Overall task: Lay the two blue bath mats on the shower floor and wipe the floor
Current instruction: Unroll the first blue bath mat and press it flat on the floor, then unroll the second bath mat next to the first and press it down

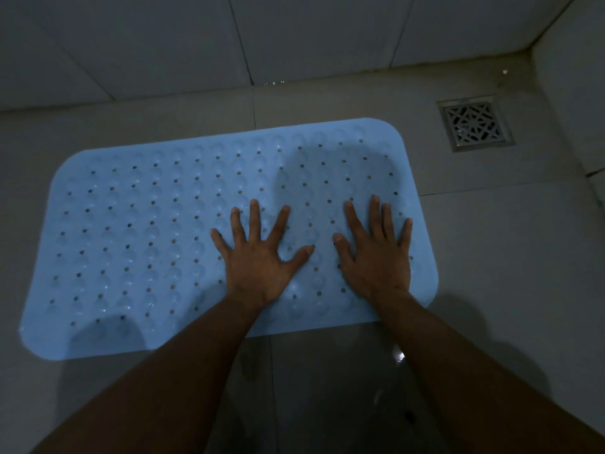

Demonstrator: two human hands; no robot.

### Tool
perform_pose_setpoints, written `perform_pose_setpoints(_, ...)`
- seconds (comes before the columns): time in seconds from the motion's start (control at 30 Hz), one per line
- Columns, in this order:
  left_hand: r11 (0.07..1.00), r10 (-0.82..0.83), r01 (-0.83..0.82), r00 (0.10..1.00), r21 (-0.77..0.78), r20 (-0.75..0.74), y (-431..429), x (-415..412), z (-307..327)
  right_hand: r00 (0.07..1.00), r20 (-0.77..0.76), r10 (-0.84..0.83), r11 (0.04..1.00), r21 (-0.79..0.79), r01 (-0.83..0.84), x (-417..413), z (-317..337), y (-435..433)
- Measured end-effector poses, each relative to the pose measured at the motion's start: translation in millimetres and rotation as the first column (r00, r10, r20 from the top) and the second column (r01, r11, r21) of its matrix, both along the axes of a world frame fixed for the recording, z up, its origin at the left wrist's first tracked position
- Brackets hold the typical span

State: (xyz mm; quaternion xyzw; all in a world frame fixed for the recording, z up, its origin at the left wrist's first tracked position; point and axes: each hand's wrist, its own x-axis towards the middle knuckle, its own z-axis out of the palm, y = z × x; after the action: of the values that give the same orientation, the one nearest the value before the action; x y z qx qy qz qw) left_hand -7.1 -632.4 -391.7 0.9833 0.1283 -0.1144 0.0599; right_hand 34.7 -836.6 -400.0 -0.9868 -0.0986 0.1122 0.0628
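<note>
Flat on the shower floor (491, 257), one blue bath mat (131, 224) dotted with holes, lengthwise across the view, far right corner near the square metal drain (476, 126) but apart from it. Pressed palm-down on the mat's right half, left grip (262, 260) and right grip (376, 257), side by side without touching, fingers straight and spread wide, nothing held in either. Beyond the mat, grey wall tiles (294, 34); on the floor between the forearms, a wet sheen.
</note>
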Motion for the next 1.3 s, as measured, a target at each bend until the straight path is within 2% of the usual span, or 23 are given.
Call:
perform_pose_setpoints(0.2,0.999,-0.011,0.01,1.0,-0.033,-0.022,4.1,-2.4,0.6,0.998,0.058,0.002,1.0,-0.015,-0.002,-3.9,-1.9,4.0)
perform_pose_setpoints(0.4,0.986,-0.054,0.033,0.991,-0.165,-0.122,18.6,-1.3,17.1,0.988,-0.155,0.006,1.0,-0.008,-0.007,6.8,20.6,4.9)
perform_pose_setpoints(0.5,0.971,-0.03,0.011,0.997,-0.239,-0.076,36.4,-12.0,33.0,0.98,-0.194,0.033,0.999,0.002,-0.033,7.0,44.5,19.6)
perform_pose_setpoints(0.73,0.974,0.049,-0.037,0.998,-0.222,0.046,118.1,-22.4,82.6,0.976,-0.164,0.142,0.986,0.115,-0.124,11.3,109.6,100.1)
perform_pose_setpoints(0.97,0.978,0.158,-0.126,0.967,-0.165,0.199,233.3,-18.1,154.0,0.956,-0.04,0.291,0.948,0.148,-0.282,33.1,182.9,200.7)
perform_pose_setpoints(1.2,0.981,0.191,-0.184,0.918,-0.053,0.347,374.4,-27.8,223.4,0.895,0.059,0.442,0.89,0.1,-0.446,51.7,256.5,330.4)
perform_pose_setpoints(1.3,0.974,0.225,-0.222,0.895,-0.054,0.385,431.1,-40.8,252.6,0.866,0.104,0.489,0.861,0.105,-0.498,52.9,292.2,390.4)
